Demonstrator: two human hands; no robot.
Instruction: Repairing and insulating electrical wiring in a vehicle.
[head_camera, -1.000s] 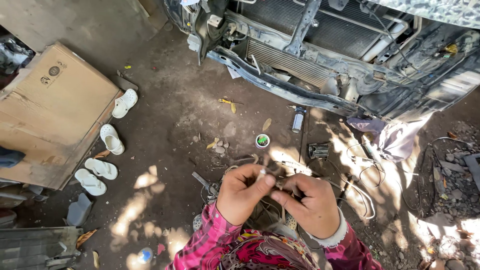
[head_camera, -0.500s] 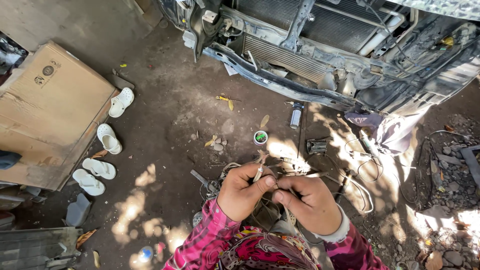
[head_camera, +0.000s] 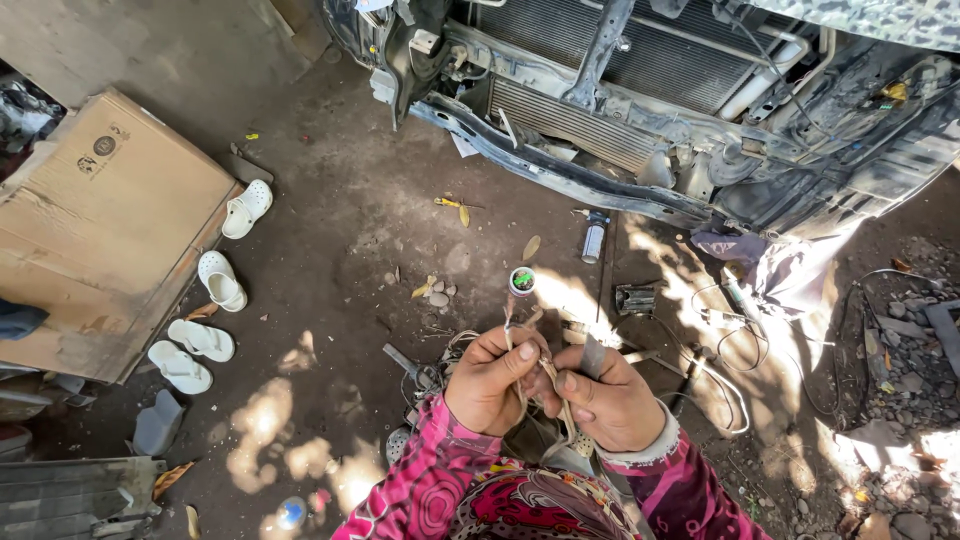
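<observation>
My left hand (head_camera: 492, 380) and my right hand (head_camera: 608, 398) are close together low in the head view, both in pink patterned sleeves. Between them they grip a bundle of thin pale wires (head_camera: 548, 378) that runs up from my lap and loops over the fingers. The left thumb and fingers pinch the strands from the left; the right fingers clamp them from the right, next to a dark flat strip (head_camera: 592, 355). More wires (head_camera: 722, 362) trail over the dirt ground beyond my hands. A small round green-topped cap (head_camera: 522, 281) lies just past them.
A stripped car front with bare radiator (head_camera: 640, 110) fills the top right. A flattened cardboard box (head_camera: 100, 230) lies left, with white clogs (head_camera: 246, 208) and sandals (head_camera: 190, 352) beside it. A spray can (head_camera: 594, 238), a small metal part (head_camera: 634, 298), stones and rubble (head_camera: 900, 400) are scattered about.
My hands have stayed together on the wires, with the fingers shifting along the strands. The view has moved slightly.
</observation>
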